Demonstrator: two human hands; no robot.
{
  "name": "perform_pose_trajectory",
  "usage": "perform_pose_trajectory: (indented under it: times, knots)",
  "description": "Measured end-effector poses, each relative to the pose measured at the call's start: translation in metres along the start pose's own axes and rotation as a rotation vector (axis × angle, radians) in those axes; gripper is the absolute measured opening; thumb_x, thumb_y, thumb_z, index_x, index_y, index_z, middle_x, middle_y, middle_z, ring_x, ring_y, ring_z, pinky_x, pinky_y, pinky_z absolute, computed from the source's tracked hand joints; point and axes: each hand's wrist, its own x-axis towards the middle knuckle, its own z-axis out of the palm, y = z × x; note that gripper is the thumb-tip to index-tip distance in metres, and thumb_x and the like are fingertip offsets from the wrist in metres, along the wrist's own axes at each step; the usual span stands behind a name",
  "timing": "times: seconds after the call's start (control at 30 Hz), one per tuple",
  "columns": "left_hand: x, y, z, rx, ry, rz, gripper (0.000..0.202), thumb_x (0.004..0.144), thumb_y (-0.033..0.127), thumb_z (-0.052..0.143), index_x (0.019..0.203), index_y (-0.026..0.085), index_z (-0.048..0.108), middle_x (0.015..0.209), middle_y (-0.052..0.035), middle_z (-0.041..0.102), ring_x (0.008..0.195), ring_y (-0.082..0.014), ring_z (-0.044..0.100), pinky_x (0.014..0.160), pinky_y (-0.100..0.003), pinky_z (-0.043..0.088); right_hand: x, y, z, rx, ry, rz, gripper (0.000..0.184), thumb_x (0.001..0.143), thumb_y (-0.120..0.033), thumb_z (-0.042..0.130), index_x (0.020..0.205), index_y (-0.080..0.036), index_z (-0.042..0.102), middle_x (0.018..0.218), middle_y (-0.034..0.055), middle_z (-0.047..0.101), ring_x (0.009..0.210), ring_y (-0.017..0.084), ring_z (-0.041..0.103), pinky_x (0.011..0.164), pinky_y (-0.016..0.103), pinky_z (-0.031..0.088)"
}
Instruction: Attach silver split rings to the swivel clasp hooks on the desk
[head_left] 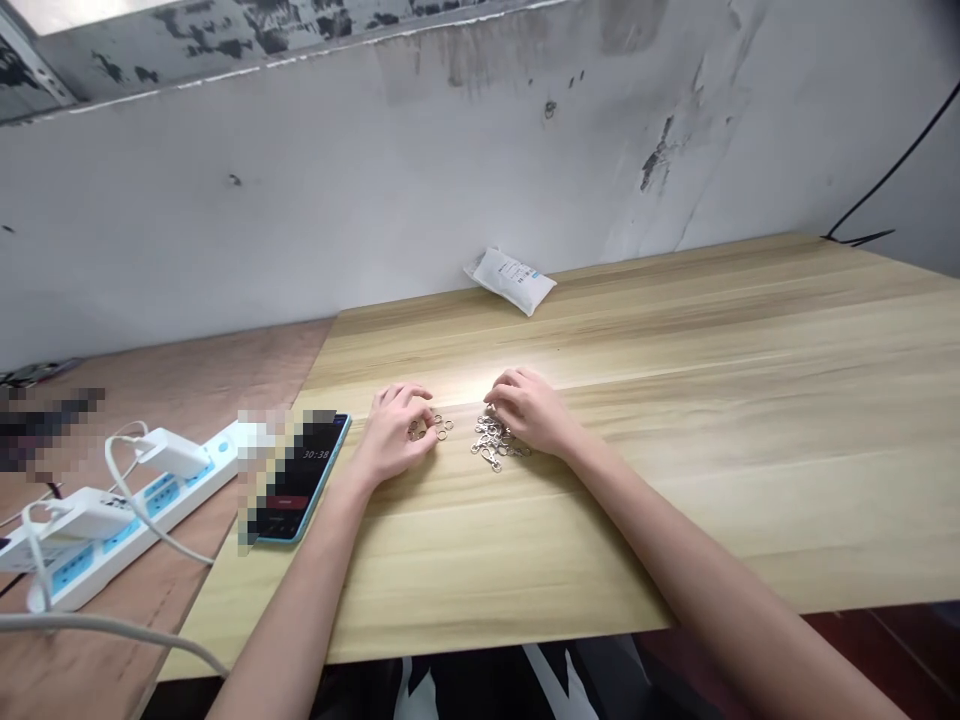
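Your left hand (394, 435) curls beside small metal rings (436, 428), your right hand (527, 410) over metal clasps (491, 442); any pinch is hidden. Light, stiff, slippery: take them by the edge.

Metal rings (444, 428) beside heaped clasps (491, 440), apparently

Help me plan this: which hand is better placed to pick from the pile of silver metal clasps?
Right, probably: the right hand rests at the silver metal clasps, while the left hand is at the small metal rings.
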Motion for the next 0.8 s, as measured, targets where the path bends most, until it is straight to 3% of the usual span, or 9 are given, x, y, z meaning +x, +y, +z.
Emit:
perform_pose_trajectory:
  times: [0.1,0.17,0.23,0.33,0.53,0.8]
  knots:
    - [-0.008,0.002,0.007,-0.083,0.014,-0.060,0.008,0.082,0.023,0.055,0.087,0.019,0.060,0.117,-0.0103,0.060,0.116,-0.0264,0.052,0.100,-0.045,0.041,-0.007,-0.012,0.004,0.007,-0.069,0.030,0.029,0.097,-0.025,0.043,0.113,-0.019,0.065,0.114,0.0101,0.064,0.107,0.022,0.055,0.091,0.038,0.042]
    - [-0.013,0.002,0.014,-0.106,0.021,-0.097,0.027,0.086,0.034,0.056,0.108,0.018,0.058,0.129,-0.0133,0.054,0.126,-0.0270,0.048,0.105,-0.045,0.039,-0.013,-0.022,0.005,-0.008,-0.090,0.051,0.038,0.099,-0.037,0.040,0.128,-0.019,0.057,0.130,0.0119,0.059,0.121,0.023,0.051,0.100,0.042,0.039]
    - [-0.016,0.003,0.023,-0.069,0.004,-0.135,0.053,0.087,0.047,0.056,0.131,0.019,0.048,0.145,-0.0154,0.042,0.139,-0.0298,0.035,0.113,-0.049,0.030,-0.021,-0.032,0.007,-0.058,-0.150,0.025,0.055,0.097,-0.051,0.040,0.140,-0.017,0.047,0.144,0.0147,0.048,0.133,0.026,0.042,0.110,0.045,0.032]
    - [-0.014,0.006,0.032,-0.035,-0.105,-0.168,0.062,0.091,0.055,0.046,0.143,0.021,0.038,0.155,-0.0147,0.032,0.146,-0.0291,0.024,0.119,-0.053,0.014,-0.030,-0.043,0.011,-0.135,-0.222,0.019,0.070,0.095,-0.059,0.036,0.148,-0.014,0.037,0.154,0.0161,0.033,0.143,0.027,0.029,0.117,0.047,0.021]
    - [0.014,0.017,0.043,-0.020,-0.142,-0.200,0.053,0.099,0.040,0.030,0.145,0.015,0.039,0.155,-0.0144,0.032,0.147,-0.0249,0.024,0.121,-0.047,0.016,-0.019,-0.049,0.026,-0.216,-0.236,0.163,0.064,0.100,-0.046,0.024,0.149,-0.007,0.033,0.156,0.0160,0.029,0.146,0.025,0.023,0.119,0.044,0.018]
    - [0.023,0.005,0.053,-0.001,-0.115,-0.162,0.049,0.098,0.026,0.027,0.143,0.013,0.043,0.154,-0.0107,0.037,0.144,-0.0210,0.030,0.121,-0.040,0.019,0.017,-0.031,0.043,-0.249,-0.238,0.154,0.057,0.101,-0.033,0.020,0.148,-0.006,0.036,0.155,0.0137,0.032,0.145,0.023,0.028,0.119,0.043,0.019]
